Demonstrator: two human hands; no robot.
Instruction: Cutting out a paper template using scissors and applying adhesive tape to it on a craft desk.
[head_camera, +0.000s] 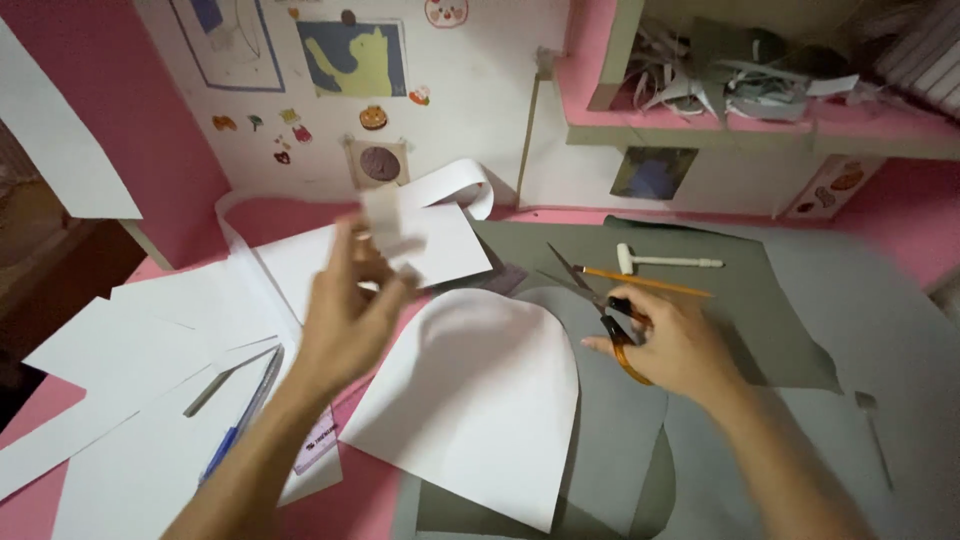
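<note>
Nearest me lies the arched white card (470, 400); left of it my left hand (345, 320) pinches a blurred paper scrap (385, 222), right of it my right hand (672, 345) grips orange-handled scissors (600, 305).

Two bare forearms come in from the bottom edge, no sleeves in view on either. Left hand (345, 315) bare: no ring, watch, glove or bracelet seen; fingers motion-blurred, so nail detail can't be told. Right hand (675, 345) also bare, no jewellery or wristband showing; wrist and forearm uncovered right down to the frame edge. Both arms slim, slightly blurred. No markings, tattoos or bandages can be made out.
</note>
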